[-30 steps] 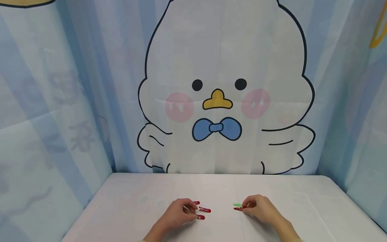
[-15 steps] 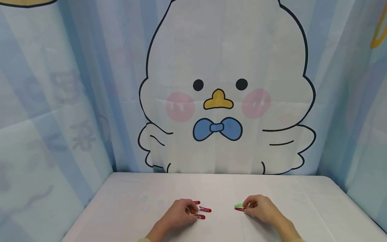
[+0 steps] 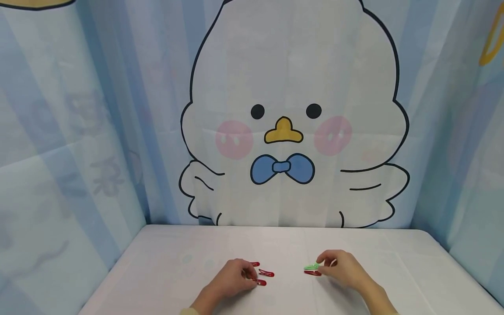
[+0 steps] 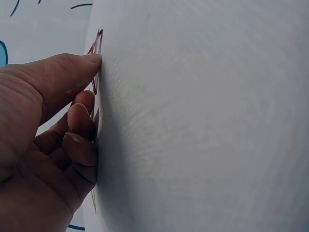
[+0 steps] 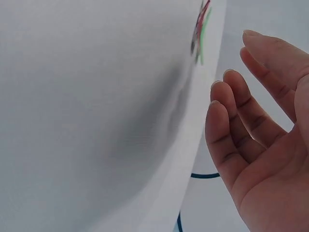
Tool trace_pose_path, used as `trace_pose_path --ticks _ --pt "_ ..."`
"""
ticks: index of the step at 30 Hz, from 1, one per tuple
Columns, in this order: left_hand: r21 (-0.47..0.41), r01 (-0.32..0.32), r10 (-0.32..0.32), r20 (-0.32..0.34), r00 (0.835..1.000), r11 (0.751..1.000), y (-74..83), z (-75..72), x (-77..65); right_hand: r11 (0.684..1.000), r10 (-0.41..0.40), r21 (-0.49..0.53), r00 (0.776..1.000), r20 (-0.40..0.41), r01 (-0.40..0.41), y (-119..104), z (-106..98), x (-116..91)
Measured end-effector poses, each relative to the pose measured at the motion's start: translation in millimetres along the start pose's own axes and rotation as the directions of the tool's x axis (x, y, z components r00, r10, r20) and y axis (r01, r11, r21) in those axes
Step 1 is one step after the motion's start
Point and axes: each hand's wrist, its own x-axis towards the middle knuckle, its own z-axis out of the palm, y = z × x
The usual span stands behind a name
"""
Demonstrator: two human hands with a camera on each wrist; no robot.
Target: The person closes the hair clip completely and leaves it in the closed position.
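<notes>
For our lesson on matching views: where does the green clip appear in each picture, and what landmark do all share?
Head: green clip low, right of centre, by the right hand.
Left wrist: I can't make it out.
Right wrist: green clip at the top, right of centre, beside a red clip.
Shared landmark: the white table, in all three views.

The head camera looks forward and down across the white flat tabletop (image 3: 291,297) to the pale-blue striped fabric curtain (image 3: 165,87). Each wrist camera looks closely along the tabletop, its frame rolled sideways. Head and left wrist share the bare left hand (image 3: 234,277) and slim red clip (image 3: 261,282); head and right wrist share the bare right hand (image 3: 341,270) and slim green clip (image 3: 311,266).
</notes>
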Motion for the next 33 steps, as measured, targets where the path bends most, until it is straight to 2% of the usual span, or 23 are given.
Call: trace_pose_path --ticks 8,13,19,25,30,33 --pt "0.008 0.000 0.000 0.024 1.000 1.000 0.0 0.4 0.6 0.997 0.075 0.017 0.997 -0.004 -0.075 -15.1 -3.6 -0.2" --pt "-0.008 -0.029 0.029 0.018 0.999 1.000 1.2 -1.9 -3.5 0.998 0.034 0.051 0.999 -0.004 -0.034 -25.1 -4.1 -3.9" --pt "-0.116 -0.069 0.070 -0.001 0.998 0.991 5.2 -5.5 -10.1 0.991 -0.037 0.130 0.999 -0.004 0.037 -39.1 1.0 -8.5" --pt "-0.197 -0.119 0.116 -0.028 0.993 0.973 14.4 -9.3 -17.2 0.984 -0.053 0.167 0.998 -0.015 0.055 -53.5 7.7 -12.0" --pt "-0.228 -0.155 0.140 -0.079 0.987 0.961 24.4 -13.5 -24.0 0.984 -0.070 0.161 0.997 -0.030 0.074 -64.5 15.2 -15.8" --pt "-0.218 -0.165 0.142 -0.117 0.983 0.962 29.2 -14.6 -26.0 0.982 -0.085 0.168 0.995 -0.044 0.091 -69.9 17.0 -17.6"
